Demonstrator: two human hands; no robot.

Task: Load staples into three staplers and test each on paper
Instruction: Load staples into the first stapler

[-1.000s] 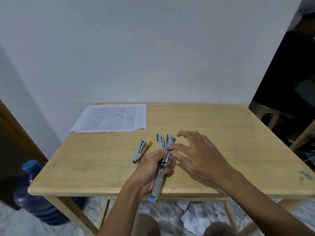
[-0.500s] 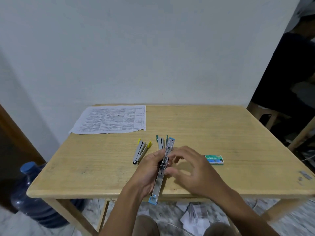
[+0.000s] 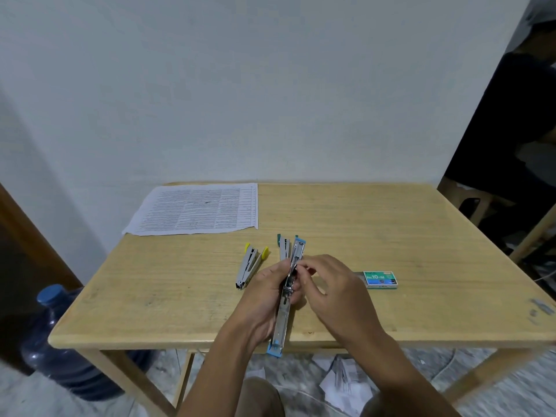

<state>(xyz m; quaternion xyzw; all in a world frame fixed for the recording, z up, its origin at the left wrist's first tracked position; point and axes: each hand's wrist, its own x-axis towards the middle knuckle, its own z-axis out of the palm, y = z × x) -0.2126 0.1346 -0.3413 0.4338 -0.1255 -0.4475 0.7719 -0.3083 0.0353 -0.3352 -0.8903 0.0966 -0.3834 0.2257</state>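
Right hand (image 3: 337, 293) was drawn onto blue stapler (image 3: 282, 323), clamped in left hand (image 3: 264, 299); its own pinch unclear; staples best seated flat.

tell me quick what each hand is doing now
Left hand grips the opened blue stapler.
Right hand pinches its middle; anything else held cannot be told.

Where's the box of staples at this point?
In the head view, the green staple box lies flat on the wooden table, just right of the right hand, toward the near edge.
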